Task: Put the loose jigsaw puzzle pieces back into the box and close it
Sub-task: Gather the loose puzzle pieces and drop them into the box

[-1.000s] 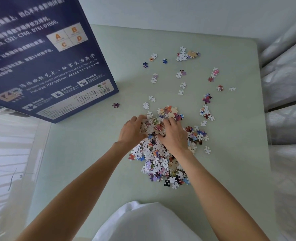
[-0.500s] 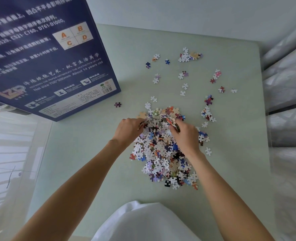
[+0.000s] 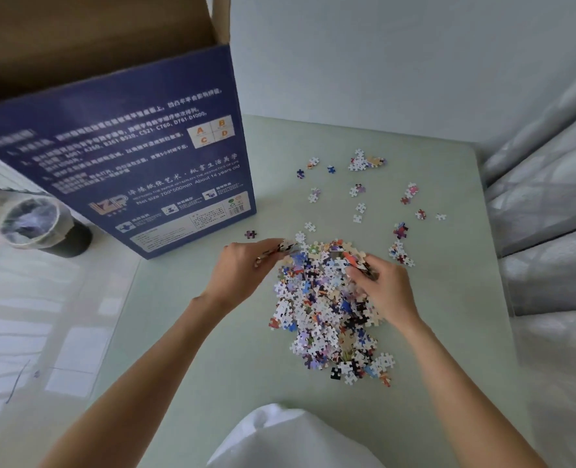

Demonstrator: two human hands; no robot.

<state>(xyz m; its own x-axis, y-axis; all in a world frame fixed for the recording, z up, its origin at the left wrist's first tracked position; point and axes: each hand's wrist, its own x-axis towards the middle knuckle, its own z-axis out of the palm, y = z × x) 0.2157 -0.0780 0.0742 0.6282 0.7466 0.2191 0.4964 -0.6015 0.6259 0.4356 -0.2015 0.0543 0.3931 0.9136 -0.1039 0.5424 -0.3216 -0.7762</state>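
Soft, even daylight, brightest off the glossy white floor (image 3: 26, 325) at left. Faint shadows only. Motion blur throughout, worst on the dark blue printed cardboard box (image 3: 128, 157). Wide-angle bending toward the edges.

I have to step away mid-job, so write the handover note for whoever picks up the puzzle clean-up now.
Left hand holds a few pieces at the pile's left edge.
Right hand grips a clump at its right edge.
Main pile lies on the table; scattered pieces lie beyond it.
Box stands open at the table's left.
Done: gathering begun.
Left: box every piece, close the flap.
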